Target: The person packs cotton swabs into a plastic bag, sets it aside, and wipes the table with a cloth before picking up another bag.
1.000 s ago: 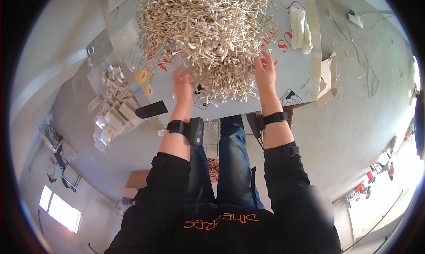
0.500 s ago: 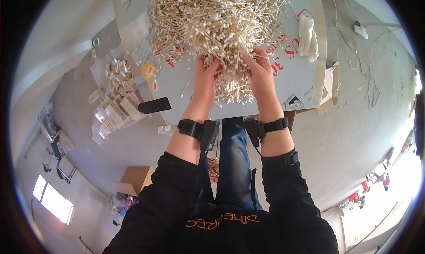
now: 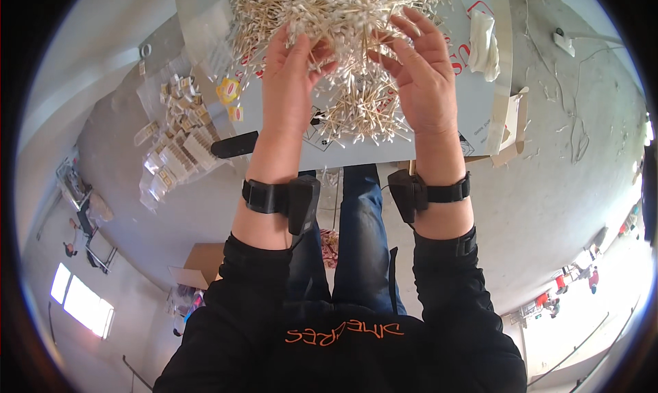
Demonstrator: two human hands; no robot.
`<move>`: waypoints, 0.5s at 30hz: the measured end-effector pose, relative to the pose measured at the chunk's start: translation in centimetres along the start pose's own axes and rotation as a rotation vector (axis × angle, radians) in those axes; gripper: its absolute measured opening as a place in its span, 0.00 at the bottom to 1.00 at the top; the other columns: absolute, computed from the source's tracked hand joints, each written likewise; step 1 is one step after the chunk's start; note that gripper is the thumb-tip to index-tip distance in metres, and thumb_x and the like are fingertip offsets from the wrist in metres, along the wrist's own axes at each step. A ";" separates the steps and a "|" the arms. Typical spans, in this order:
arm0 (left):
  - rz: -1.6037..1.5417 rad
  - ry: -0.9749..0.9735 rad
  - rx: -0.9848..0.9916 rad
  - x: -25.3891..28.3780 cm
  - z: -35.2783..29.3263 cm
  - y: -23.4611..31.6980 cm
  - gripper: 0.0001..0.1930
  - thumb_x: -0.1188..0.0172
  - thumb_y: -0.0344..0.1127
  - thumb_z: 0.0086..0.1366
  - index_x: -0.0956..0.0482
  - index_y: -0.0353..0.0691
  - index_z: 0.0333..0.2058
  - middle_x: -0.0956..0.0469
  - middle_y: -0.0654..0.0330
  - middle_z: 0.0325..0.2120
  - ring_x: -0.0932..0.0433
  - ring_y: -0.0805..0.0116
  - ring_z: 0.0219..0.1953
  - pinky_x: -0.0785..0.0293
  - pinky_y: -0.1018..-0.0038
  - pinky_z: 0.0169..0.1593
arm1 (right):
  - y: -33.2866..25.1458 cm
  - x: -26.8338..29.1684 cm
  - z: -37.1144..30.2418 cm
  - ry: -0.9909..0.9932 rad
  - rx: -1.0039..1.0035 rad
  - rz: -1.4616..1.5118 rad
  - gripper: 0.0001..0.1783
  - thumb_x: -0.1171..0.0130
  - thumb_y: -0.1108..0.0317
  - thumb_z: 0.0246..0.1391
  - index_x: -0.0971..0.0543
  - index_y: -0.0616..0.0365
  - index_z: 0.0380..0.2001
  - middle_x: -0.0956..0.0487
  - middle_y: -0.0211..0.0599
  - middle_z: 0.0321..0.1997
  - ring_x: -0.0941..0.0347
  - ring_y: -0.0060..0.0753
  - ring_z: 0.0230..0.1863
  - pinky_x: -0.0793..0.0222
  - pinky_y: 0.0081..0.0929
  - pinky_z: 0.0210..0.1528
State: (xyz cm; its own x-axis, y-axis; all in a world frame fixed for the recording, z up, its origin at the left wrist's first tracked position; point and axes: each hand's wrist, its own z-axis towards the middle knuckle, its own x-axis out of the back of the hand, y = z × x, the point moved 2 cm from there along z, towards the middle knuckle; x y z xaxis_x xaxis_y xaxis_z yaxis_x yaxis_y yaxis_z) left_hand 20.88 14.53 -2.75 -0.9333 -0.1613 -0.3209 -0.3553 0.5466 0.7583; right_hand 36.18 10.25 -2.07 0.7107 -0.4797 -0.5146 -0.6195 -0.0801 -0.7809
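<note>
A big heap of cotton swabs (image 3: 343,6) with pale sticks and white tips covers the far part of the table. Nearer to me, a smaller loose pile of swabs (image 3: 363,112) lies between my wrists. At the heap's near left side is my left hand (image 3: 291,67), its fingers curved and apart among the swabs. On the other side my right hand (image 3: 425,71) has its fingers spread, palm turned inward toward the heap. Some swabs show behind and between the fingers; no firm grip on any is visible. The inner fingertips are partly hidden by swabs and shadow.
A grey-white sheet with red print covers the table (image 3: 473,122). White gloves (image 3: 484,47) lie at the right, yellow labels (image 3: 229,91) and a black strap-like piece (image 3: 235,145) at the left. Small clear boxes (image 3: 179,156) sit farther left; an open carton (image 3: 513,126) stands at the right edge.
Both hands have moved farther forward and apart and look larger. Their fingers have spread from a closer hold on the swabs. Swabs lie looser between them.
</note>
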 end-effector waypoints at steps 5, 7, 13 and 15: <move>0.381 0.253 -0.161 6.2 1.6 -0.6 0.22 0.48 0.37 0.62 0.37 0.38 0.53 0.28 0.55 0.41 0.28 0.70 0.42 0.31 0.75 0.41 | 0.9 5.3 -1.2 0.253 -0.001 -0.331 0.23 0.49 0.71 0.55 0.36 0.58 0.55 0.34 0.38 0.53 0.33 0.32 0.49 0.32 0.30 0.47; 0.559 0.347 -0.128 10.1 1.7 -2.9 0.23 0.46 0.39 0.61 0.36 0.37 0.52 0.29 0.55 0.41 0.29 0.69 0.42 0.32 0.74 0.43 | 1.9 8.4 -2.8 0.405 -0.157 -0.374 0.22 0.49 0.67 0.56 0.34 0.58 0.53 0.33 0.36 0.50 0.33 0.30 0.48 0.33 0.30 0.46; 1.076 0.434 -0.141 20.1 -1.1 -10.1 0.21 0.47 0.42 0.60 0.32 0.36 0.48 0.28 0.53 0.36 0.28 0.64 0.37 0.31 0.71 0.42 | 9.7 16.8 -9.2 0.592 -0.493 -0.682 0.20 0.50 0.58 0.57 0.32 0.52 0.51 0.31 0.31 0.43 0.34 0.25 0.44 0.33 0.27 0.42; 1.132 0.400 -0.100 19.7 -2.5 -11.5 0.20 0.46 0.42 0.60 0.31 0.36 0.47 0.28 0.53 0.35 0.28 0.63 0.37 0.31 0.70 0.42 | 11.1 17.7 -10.4 0.612 -0.515 -0.770 0.19 0.51 0.58 0.57 0.32 0.50 0.51 0.31 0.30 0.41 0.34 0.23 0.42 0.32 0.26 0.40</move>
State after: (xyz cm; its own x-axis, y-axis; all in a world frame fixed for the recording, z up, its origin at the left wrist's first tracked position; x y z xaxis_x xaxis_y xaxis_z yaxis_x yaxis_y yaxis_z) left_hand 6.50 3.01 -16.40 -0.6625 0.1153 0.7402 0.6897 0.4794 0.5426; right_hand 38.42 -8.19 -16.13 0.7686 -0.4847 0.4175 -0.2486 -0.8276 -0.5032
